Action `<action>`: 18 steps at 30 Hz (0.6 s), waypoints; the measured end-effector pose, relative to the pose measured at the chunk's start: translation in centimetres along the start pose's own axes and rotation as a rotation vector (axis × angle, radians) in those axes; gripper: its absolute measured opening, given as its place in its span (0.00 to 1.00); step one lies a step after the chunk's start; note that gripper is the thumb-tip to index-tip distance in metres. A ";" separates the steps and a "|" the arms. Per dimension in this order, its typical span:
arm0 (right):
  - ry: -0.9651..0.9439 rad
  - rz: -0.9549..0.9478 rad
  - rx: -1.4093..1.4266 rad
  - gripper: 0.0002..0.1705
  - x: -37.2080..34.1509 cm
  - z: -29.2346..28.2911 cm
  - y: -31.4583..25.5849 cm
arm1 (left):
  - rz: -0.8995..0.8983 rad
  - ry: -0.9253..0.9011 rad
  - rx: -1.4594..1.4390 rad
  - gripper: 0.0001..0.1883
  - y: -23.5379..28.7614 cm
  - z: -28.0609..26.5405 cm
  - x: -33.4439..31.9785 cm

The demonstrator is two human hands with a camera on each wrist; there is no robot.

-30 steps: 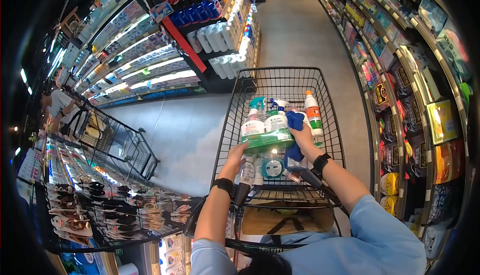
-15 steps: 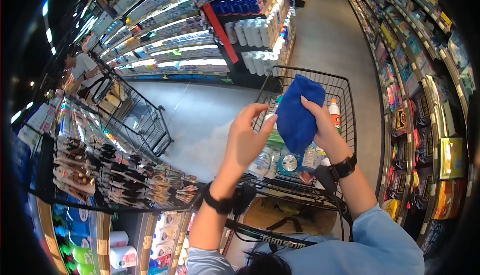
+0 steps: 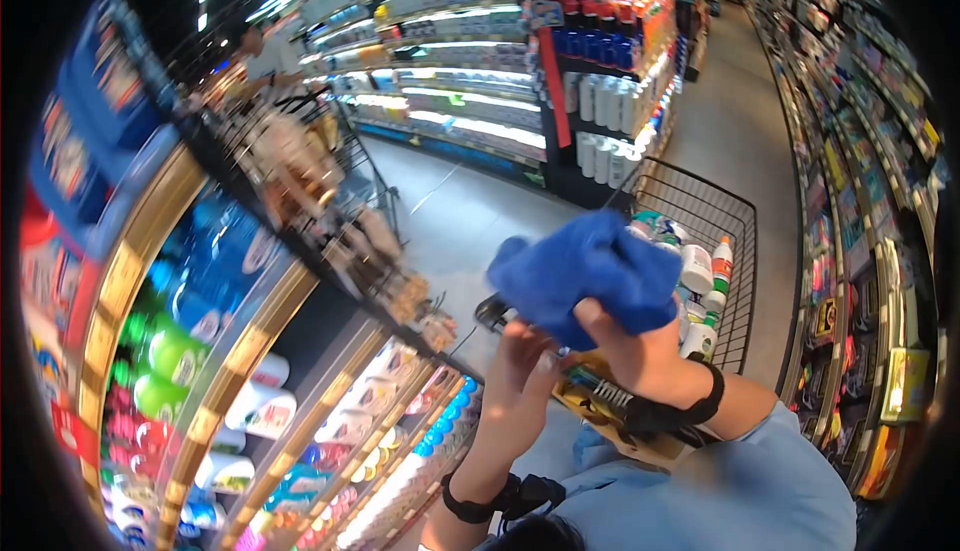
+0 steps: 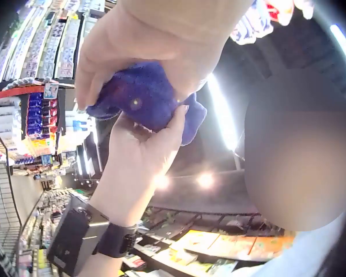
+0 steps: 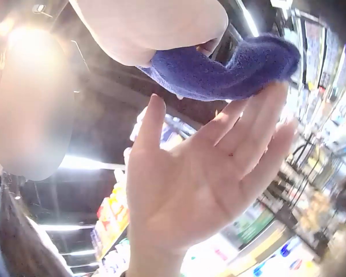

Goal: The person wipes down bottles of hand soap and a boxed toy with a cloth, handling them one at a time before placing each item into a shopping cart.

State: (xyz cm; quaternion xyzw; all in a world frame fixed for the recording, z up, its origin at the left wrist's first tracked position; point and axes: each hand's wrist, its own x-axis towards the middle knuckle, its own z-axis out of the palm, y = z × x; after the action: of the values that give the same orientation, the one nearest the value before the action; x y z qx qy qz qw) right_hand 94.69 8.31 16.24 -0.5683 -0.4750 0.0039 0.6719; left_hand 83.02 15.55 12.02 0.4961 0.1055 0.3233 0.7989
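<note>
My right hand (image 3: 632, 356) grips a bunched blue cloth (image 3: 592, 276) in front of my body, its thumb lying over the fabric. Just below the cloth is my left hand (image 3: 518, 381). Seen in the right wrist view, the left palm (image 5: 187, 179) is spread and its straight fingertips touch the underside of the cloth (image 5: 230, 69). The left wrist view has the cloth (image 4: 141, 95) between the two hands. Behind it, a black wire shopping cart (image 3: 752, 251) holds several bottles, among them a white one with an orange cap (image 3: 722, 263).
Racks of packaged goods (image 3: 860, 211) line the right side. On the left, a shelf carries bottles and jugs (image 3: 175, 356), with small hanging goods (image 3: 290, 166) along its edge. Another person (image 3: 268, 56) stands by a second cart at the far left. An aisle floor (image 3: 720, 101) runs ahead.
My left hand has left the green pack in the cart and come to the cloth. The right hand has lifted the cloth out over the cart and moved it left. My view has swung left.
</note>
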 end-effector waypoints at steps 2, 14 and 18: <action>-0.157 0.084 0.178 0.20 -1.3 2.2 -1.7 | -0.003 -0.014 -0.005 0.32 1.4 -2.0 -2.2; -0.371 0.006 0.311 0.18 -9.2 12.3 -4.1 | 0.079 0.388 -0.020 0.34 4.7 -10.7 -14.3; -0.628 0.530 0.608 0.25 -12.0 14.6 -4.6 | 0.210 0.237 0.279 0.21 5.0 -13.1 -17.2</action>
State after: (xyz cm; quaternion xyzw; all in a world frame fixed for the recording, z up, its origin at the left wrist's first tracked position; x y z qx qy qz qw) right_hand 76.28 11.23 10.77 -0.4196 -0.4711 0.4827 0.6075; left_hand 61.39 15.84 7.34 0.5686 0.1903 0.4431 0.6665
